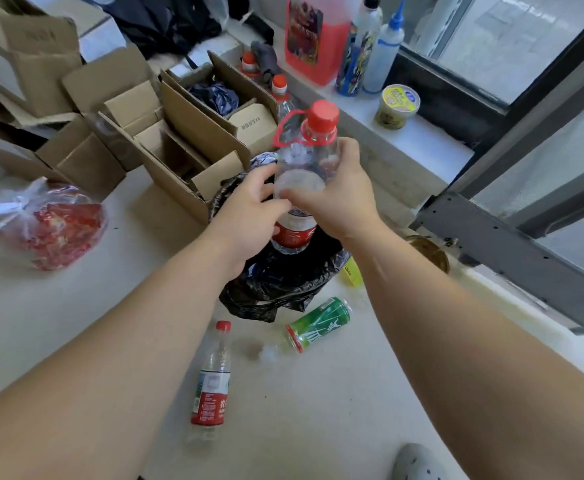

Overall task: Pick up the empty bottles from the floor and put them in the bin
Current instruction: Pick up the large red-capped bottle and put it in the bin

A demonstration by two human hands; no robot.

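Note:
A large clear bottle [306,157] with a red cap and red carry handle stands upright over the bin [283,282], which is lined with a black bag. My right hand [335,199] grips its upper body. My left hand [249,213] touches its left side with fingers spread. The bottle's red-labelled lower part sits inside the bin's mouth. On the floor nearer to me lie a small clear bottle [211,379] with a red cap and red label, and a green-labelled bottle [318,323] on its side. A yellow item [351,271] pokes out by the bin's right edge.
Open cardboard boxes [166,133] crowd the floor behind the bin. A plastic bag of red things [48,223] lies at left. The windowsill [404,140] holds a red jug, spray bottles and a cup. Two red-capped bottles [280,91] stand behind the boxes. A grey shoe [418,462] shows at the bottom.

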